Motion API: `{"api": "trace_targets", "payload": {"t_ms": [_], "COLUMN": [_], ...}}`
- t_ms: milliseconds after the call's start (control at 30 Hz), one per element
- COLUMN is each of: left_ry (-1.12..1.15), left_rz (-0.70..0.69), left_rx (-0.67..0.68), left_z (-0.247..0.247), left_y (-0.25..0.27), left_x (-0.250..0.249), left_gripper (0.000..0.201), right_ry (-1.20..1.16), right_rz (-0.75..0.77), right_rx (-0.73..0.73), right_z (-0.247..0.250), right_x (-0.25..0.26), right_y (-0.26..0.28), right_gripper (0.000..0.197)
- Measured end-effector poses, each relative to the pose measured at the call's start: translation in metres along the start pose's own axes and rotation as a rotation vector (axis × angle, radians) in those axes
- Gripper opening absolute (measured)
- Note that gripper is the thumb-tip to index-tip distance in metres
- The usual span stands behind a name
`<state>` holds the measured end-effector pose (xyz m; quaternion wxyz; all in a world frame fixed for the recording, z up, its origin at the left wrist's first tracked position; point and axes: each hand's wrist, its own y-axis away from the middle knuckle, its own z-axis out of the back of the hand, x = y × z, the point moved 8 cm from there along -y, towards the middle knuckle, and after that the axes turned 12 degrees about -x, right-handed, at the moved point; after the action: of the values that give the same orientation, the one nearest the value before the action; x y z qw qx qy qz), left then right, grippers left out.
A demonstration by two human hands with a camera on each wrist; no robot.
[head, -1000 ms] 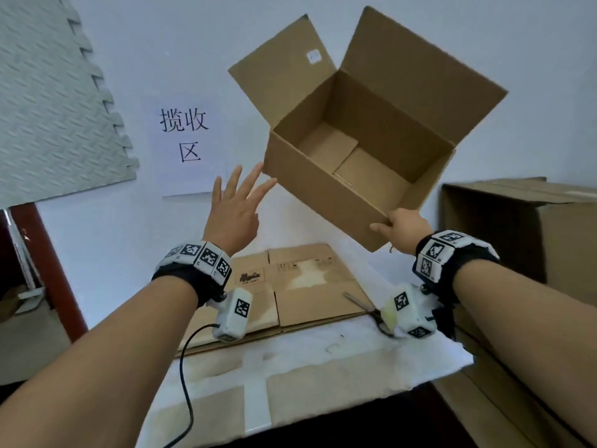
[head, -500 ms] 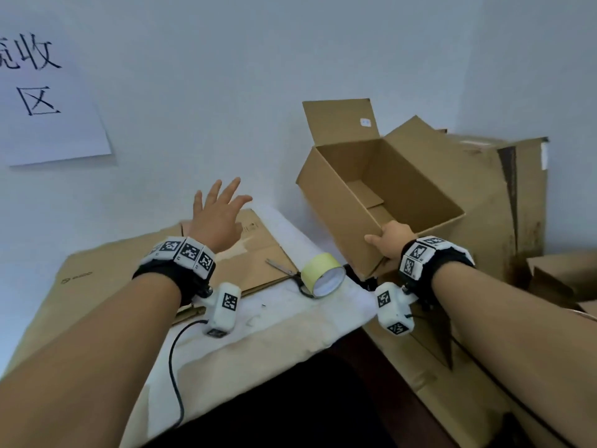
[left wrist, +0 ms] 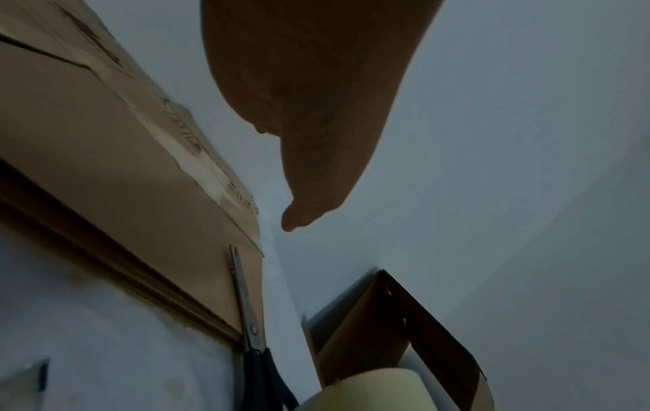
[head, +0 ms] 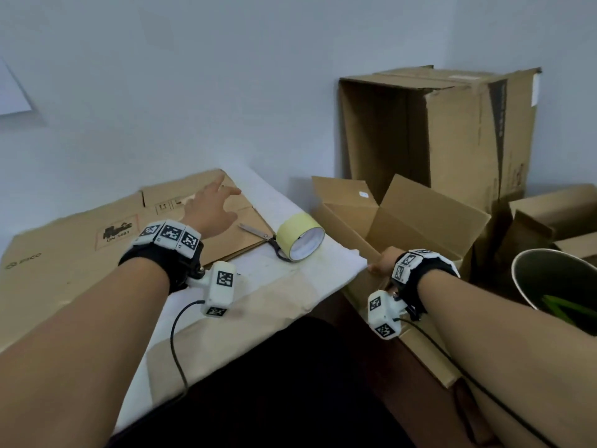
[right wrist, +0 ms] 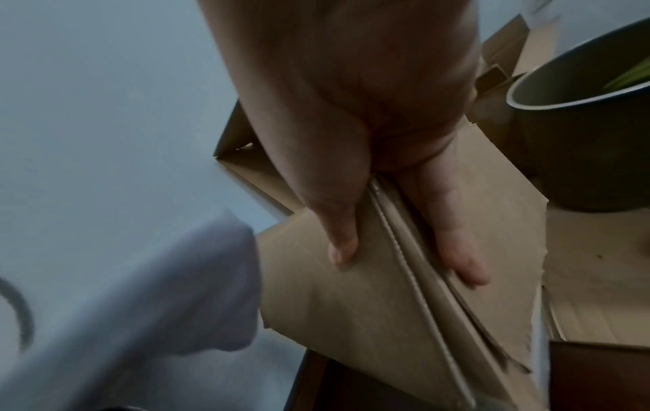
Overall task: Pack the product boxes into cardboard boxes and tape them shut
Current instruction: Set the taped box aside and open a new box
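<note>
cardboard box (head: 416, 227) mouth up, right hand (head: 384, 263) pinching near flap

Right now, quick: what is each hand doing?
Left hand: open, fingers spread above the flattened cardboard, holding nothing.
Right hand: grips a flap of the open cardboard box.

Your right hand (head: 382, 263) grips the matt, brown corrugated wall of the open cardboard box (head: 416, 221), whose cut edge shows the fluted layers in your right wrist view. On the worktop's white, slightly creased paper covering (head: 290, 286) you have flattened brown cardboard sheets (head: 80, 253), dull and printed. At its right edge lie a pale yellow tape roll (head: 300, 236) with a smooth, faintly glossy face and steel-bladed scissors with black plastic handles (head: 265, 239).
</note>
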<state>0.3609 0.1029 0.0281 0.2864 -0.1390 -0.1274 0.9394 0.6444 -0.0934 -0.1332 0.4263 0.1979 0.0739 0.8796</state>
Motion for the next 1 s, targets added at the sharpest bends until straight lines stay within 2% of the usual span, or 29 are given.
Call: {"api": "trace_targets", "payload": {"t_ms": [133,200,233,267,333,367,467,733,867,1000], "left_ry": [0.055,0.054,0.051,0.05,0.056,0.059,0.066,0.085,0.095,0.096], "left_rz": [0.024,0.031,0.033,0.034,0.035,0.033,0.033,0.042,0.042,0.045], "left_rx": [0.021,0.024,0.027,0.031,0.033,0.031,0.026,0.025,0.009,-0.023], "left_z": [-0.005,-0.005,-0.005,-0.006,-0.008,-0.009,-0.009,0.0,0.012,0.031], "left_y": [-0.002,-0.003,-0.003,-0.002,-0.003,-0.002,-0.003,-0.003,0.001,0.014], "left_x": [0.005,0.008,0.009,0.009,0.01,0.01,0.012,0.017,0.02,0.03], "left_gripper": [0.051,0.05,0.05,0.05,0.05,0.05,0.05,0.051,0.051,0.052], "right_ry": [0.092,0.033,-0.004,-0.041,-0.043,0.027,0.043,-0.251,-0.322,-0.342], "right_rz": [-0.011,-0.048,-0.034,-0.051,-0.083,-0.076,-0.038,0.012,0.14,0.328], "right_rx": [0.044,0.067,0.051,0.042,0.038,0.066,0.046,-0.257,-0.373,-0.476], "right_z": [-0.065,-0.07,-0.052,-0.047,-0.042,-0.045,-0.045,0.059,0.119,0.159], "right_x": [-0.041,-0.048,-0.036,-0.034,-0.033,-0.034,-0.031,0.017,0.064,0.133], "right_y": [-0.089,-0.081,-0.046,-0.034,-0.017,-0.013,-0.024,-0.003,0.022,0.053], "right_gripper": [0.068,0.059,0.047,0.04,0.037,0.037,0.033,0.03,0.031,0.036]}}
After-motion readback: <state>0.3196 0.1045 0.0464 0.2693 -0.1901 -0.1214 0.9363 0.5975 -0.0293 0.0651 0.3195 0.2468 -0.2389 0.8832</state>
